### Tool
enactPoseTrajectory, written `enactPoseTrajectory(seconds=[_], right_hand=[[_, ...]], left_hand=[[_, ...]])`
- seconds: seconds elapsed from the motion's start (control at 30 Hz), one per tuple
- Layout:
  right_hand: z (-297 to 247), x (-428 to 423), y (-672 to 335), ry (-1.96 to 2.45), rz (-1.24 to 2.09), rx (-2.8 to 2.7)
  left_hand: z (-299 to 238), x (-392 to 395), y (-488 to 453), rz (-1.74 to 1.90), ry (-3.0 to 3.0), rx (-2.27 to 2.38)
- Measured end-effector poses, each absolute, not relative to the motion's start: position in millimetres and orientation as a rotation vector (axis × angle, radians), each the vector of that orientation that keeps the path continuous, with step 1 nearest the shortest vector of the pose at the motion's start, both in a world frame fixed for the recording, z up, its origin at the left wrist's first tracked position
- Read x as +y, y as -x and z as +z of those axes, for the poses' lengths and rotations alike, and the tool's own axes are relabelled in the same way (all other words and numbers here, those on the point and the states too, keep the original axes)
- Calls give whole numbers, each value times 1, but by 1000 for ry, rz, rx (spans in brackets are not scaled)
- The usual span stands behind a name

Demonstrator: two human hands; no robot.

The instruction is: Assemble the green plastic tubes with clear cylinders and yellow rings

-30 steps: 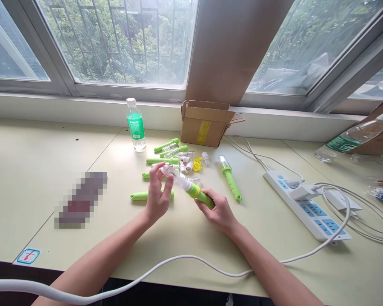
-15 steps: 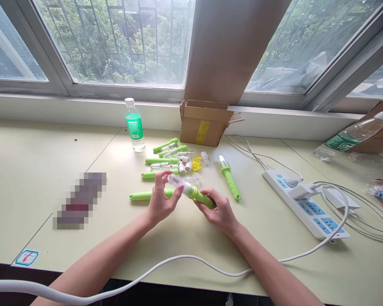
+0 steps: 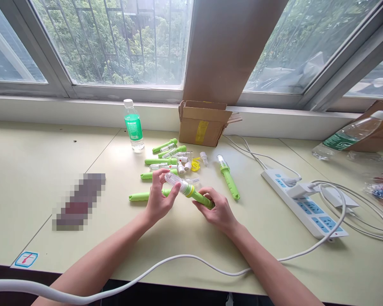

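The lime-green plastic wand with a clear cap [image 3: 196, 196] wears a yellow ring just under that cap. The loose green plastic wands [image 3: 161, 161] match it, and the small plastic rings [image 3: 196, 165] are yellow. The smooth flat desk [image 3: 35, 170] is a pale yellowish cream. The clear plastic bottle [image 3: 133, 125] has a green label and a white cap. The brown cardboard box [image 3: 202, 125] shows a yellow stripe. The white power strip [image 3: 303, 204] has blue sockets, and the square sticker [image 3: 25, 258] is blue-edged with a red mark.

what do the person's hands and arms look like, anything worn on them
Both are bare. The left hand and right hand have no gloves, and no ring, watch or bracelet shows. The forearms are uncovered down to the bottom edge of the picture, so no sleeve is in view. No tape or markings show on them.
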State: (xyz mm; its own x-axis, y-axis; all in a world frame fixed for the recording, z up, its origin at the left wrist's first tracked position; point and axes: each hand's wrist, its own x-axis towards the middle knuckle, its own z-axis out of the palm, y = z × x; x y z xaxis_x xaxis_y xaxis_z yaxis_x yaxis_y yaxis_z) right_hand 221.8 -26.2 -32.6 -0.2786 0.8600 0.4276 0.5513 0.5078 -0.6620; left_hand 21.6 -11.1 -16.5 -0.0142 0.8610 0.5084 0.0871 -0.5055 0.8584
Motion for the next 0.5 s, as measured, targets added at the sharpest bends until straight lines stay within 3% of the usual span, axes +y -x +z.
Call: enactPoseTrajectory(seconds=[0.5], right_hand=[[-35, -24, -225, 1157, 491, -1953]], left_hand=[[-19, -9, -21, 1586, -1594, 977]])
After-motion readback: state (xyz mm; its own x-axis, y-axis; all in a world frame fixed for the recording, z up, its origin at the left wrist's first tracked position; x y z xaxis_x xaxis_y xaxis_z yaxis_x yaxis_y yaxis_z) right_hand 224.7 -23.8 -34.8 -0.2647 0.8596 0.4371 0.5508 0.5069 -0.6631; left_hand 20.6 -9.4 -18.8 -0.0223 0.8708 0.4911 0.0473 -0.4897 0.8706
